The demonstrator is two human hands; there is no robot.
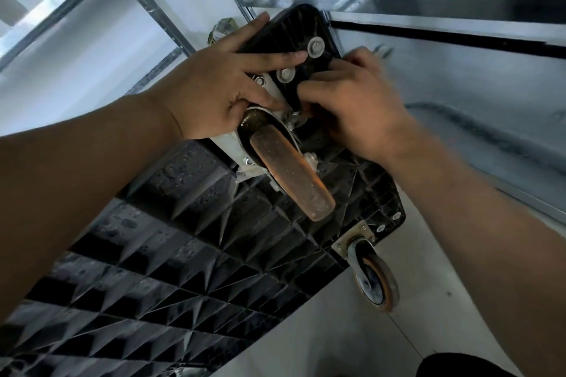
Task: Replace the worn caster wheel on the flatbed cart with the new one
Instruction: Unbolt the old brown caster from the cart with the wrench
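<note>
The black flatbed cart [171, 254] is tipped up, its ribbed underside facing me. A worn, rusty-brown caster wheel [291, 171] sits on its metal plate near the cart's upper end. My left hand [226, 92] lies flat across the cart's corner, fingers straight and thumb pressing beside the caster plate. My right hand [352, 104] is blurred and curled in at the plate's right side, its fingertips pinching a small metal nut or bolt [295, 116]. A second caster wheel [373, 278] with an orange tread hangs at the cart's lower right corner.
Metal shelving rails [171, 21] and a white wall stand behind the cart. A pale floor [337, 330] spreads below on the right. A dark knee or garment [468, 366] shows at the bottom right corner.
</note>
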